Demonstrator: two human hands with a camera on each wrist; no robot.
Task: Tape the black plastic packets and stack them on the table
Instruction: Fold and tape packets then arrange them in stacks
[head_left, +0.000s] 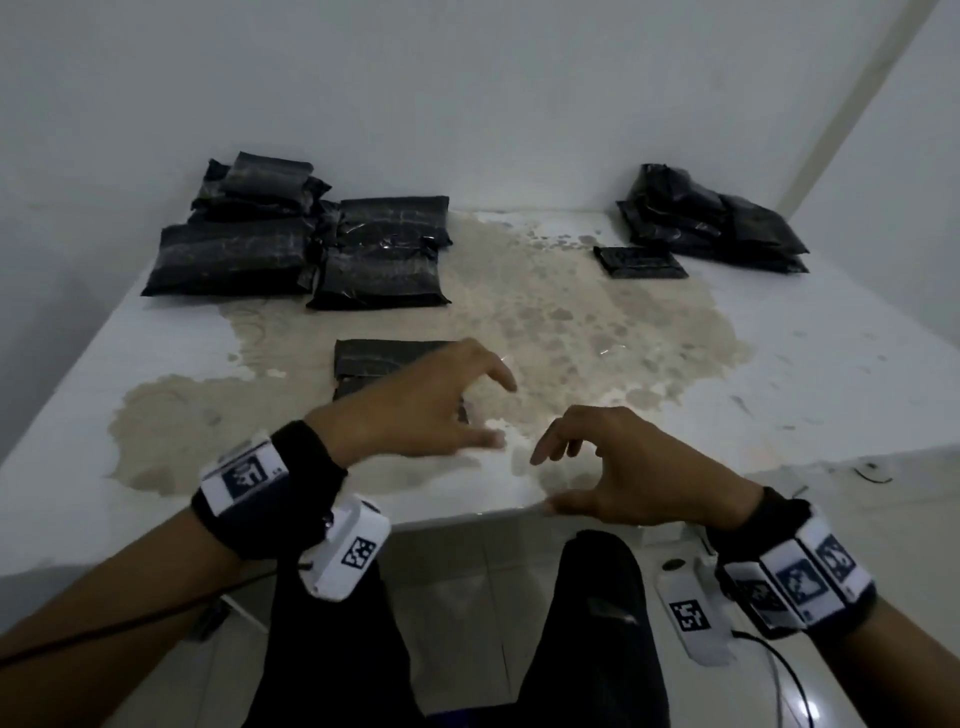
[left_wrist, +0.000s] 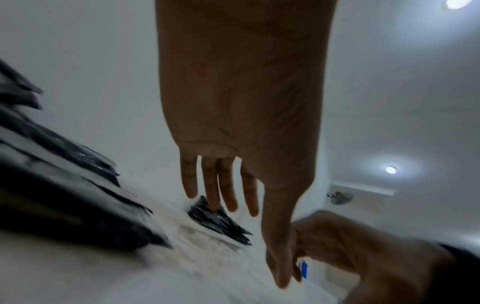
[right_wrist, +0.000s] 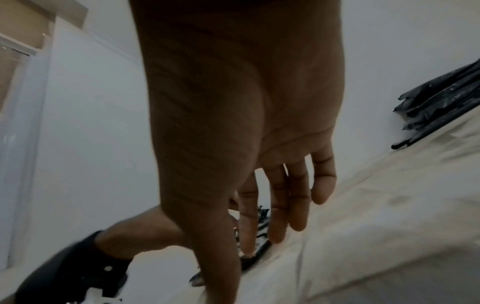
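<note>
A flat black plastic packet (head_left: 382, 361) lies on the white table (head_left: 810, 395) near the middle front. My left hand (head_left: 498, 413) hovers over its right half with fingers spread, holding nothing; the packet's near part is hidden under it. My right hand (head_left: 545, 480) hangs just right of the left, fingers loosely bent and empty, thumb by the table's front edge. In the left wrist view my left hand (left_wrist: 257, 246) shows straight fingers above a blurred packet (left_wrist: 78, 216). The right wrist view shows my right hand (right_wrist: 246, 267) with relaxed fingers.
A heap of black packets (head_left: 291, 239) fills the back left. Another pile (head_left: 717, 223) sits at the back right, with a single small packet (head_left: 639, 262) in front of it. White walls close the back and right. A small blue thing (left_wrist: 303, 269) shows behind my left thumb.
</note>
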